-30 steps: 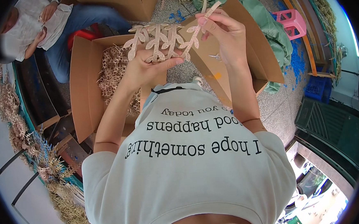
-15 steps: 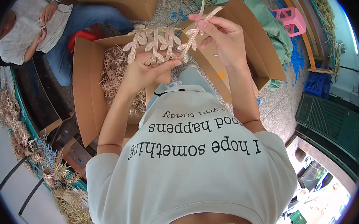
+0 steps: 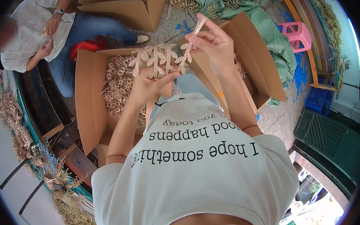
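Observation:
Several beige leaf-shaped sprigs (image 3: 156,63) stand side by side above the left box. My left hand (image 3: 150,84) is closed around their lower ends, thumb laid across the front. One more sprig (image 3: 186,56) leans out to the right of the row. Its upper stem is pinched between the thumb and fingers of my right hand (image 3: 214,48). The foot of that sprig is beside my left thumb tip; whether it is joined to the others I cannot tell.
An open cardboard box (image 3: 88,83) with a heap of beige leafy pieces (image 3: 121,89) lies below my left arm; another box (image 3: 263,62) stands on the right. Beyond are a seated person (image 3: 39,34), a third box (image 3: 120,11), green sheeting (image 3: 262,41) and a pink stool (image 3: 297,37).
My right hand has come slightly left and down with the pinched sprig, nearer my left hand. My left hand keeps its hold. The whole view has shifted a little.

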The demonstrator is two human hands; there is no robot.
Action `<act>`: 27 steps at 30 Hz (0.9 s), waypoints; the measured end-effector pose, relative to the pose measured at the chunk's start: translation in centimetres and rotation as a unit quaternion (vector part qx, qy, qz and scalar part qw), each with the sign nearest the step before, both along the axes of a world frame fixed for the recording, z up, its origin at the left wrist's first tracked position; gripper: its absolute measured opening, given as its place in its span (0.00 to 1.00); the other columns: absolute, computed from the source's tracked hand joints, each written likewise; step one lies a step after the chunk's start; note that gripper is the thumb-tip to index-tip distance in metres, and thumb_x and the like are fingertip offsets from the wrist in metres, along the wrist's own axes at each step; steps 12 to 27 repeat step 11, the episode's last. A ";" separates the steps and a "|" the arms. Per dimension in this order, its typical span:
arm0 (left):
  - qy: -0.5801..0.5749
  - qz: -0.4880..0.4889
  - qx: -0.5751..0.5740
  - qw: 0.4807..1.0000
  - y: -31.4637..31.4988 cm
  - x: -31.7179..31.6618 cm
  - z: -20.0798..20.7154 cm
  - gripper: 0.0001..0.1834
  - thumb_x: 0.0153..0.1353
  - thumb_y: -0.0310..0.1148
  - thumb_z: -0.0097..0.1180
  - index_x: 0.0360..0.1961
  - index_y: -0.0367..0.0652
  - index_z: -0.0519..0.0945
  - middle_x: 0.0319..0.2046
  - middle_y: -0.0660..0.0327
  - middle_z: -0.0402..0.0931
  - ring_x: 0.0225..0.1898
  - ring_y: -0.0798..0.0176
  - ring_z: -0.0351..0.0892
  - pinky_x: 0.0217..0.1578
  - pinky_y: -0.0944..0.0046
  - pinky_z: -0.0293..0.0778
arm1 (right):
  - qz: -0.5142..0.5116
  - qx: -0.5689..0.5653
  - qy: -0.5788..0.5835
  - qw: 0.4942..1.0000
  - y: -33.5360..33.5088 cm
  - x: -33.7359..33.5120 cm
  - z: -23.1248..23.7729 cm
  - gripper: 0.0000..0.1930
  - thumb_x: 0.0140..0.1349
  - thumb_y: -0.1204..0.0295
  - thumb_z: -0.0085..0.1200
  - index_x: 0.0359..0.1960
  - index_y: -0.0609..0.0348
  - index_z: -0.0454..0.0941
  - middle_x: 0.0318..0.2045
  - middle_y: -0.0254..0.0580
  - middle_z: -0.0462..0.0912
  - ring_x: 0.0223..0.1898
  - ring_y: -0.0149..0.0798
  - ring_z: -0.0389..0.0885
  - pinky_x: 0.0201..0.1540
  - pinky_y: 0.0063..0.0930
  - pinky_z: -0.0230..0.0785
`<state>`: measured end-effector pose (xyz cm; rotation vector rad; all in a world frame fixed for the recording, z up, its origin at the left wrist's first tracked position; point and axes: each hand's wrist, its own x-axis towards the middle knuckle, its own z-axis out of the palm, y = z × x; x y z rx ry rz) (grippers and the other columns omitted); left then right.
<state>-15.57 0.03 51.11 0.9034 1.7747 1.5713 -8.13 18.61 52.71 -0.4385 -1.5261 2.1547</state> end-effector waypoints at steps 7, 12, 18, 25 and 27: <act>0.015 0.055 -0.045 0.997 5.6 -2.3 -0.8 0.07 0.50 0.25 0.64 0.32 0.39 0.82 0.32 0.64 0.80 0.35 0.72 0.75 0.40 0.71 0.70 | 0.060 -0.013 -0.051 0.997 6.5 -3.9 -1.1 0.30 0.54 0.80 0.57 0.59 0.64 0.61 0.33 0.47 0.81 0.32 0.32 0.81 0.30 0.24 0.78; -0.036 0.072 -0.098 0.992 8.3 -3.4 -2.1 0.11 0.50 0.28 0.64 0.36 0.40 0.82 0.36 0.61 0.80 0.39 0.68 0.76 0.44 0.68 0.70 | 0.090 -0.047 -0.081 0.992 10.3 -6.2 -2.0 0.41 0.54 0.77 0.58 0.65 0.60 0.44 0.31 0.48 0.82 0.34 0.34 0.82 0.30 0.23 0.77; -0.036 0.072 -0.098 0.992 8.3 -3.4 -2.1 0.11 0.50 0.28 0.64 0.36 0.40 0.82 0.36 0.61 0.80 0.39 0.68 0.76 0.44 0.68 0.70 | 0.090 -0.047 -0.081 0.992 10.3 -6.2 -2.0 0.41 0.54 0.77 0.58 0.65 0.60 0.44 0.31 0.48 0.82 0.34 0.34 0.82 0.30 0.23 0.77; -0.036 0.072 -0.098 0.992 8.3 -3.4 -2.1 0.11 0.50 0.28 0.64 0.36 0.40 0.82 0.36 0.61 0.80 0.39 0.68 0.76 0.44 0.68 0.70 | 0.090 -0.047 -0.081 0.992 10.3 -6.2 -2.0 0.41 0.54 0.77 0.58 0.65 0.60 0.44 0.31 0.48 0.82 0.34 0.34 0.82 0.30 0.23 0.77; -0.036 0.072 -0.098 0.992 8.3 -3.4 -2.1 0.11 0.50 0.28 0.64 0.36 0.40 0.82 0.36 0.61 0.80 0.39 0.68 0.76 0.44 0.68 0.70 | 0.090 -0.047 -0.081 0.992 10.3 -6.2 -2.0 0.41 0.54 0.77 0.58 0.65 0.60 0.44 0.31 0.48 0.82 0.34 0.34 0.82 0.30 0.23 0.77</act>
